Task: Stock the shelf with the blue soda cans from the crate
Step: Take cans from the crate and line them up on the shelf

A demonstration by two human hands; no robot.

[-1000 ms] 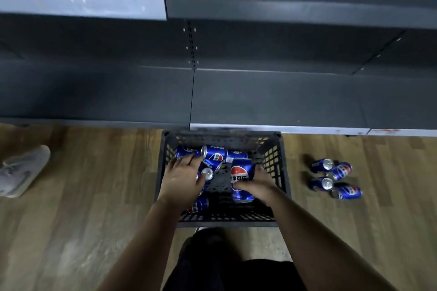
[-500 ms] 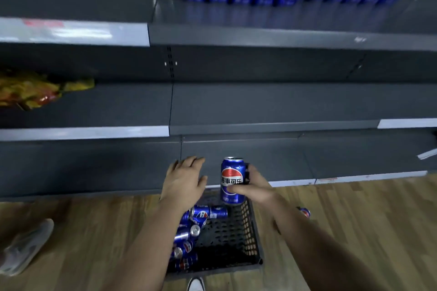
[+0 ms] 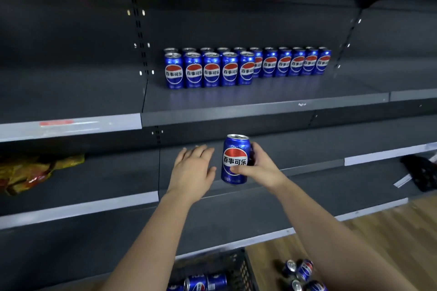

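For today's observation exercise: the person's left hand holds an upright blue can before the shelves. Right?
No: the head view shows the right hand holding the upright blue can before the shelves; the left hand is open, empty.

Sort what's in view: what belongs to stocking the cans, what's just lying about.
Job: can in the right hand, rows of cans on the shelf, crate with more cans.
Lying about: yellow snack bags, loose cans on the floor, black object far right.
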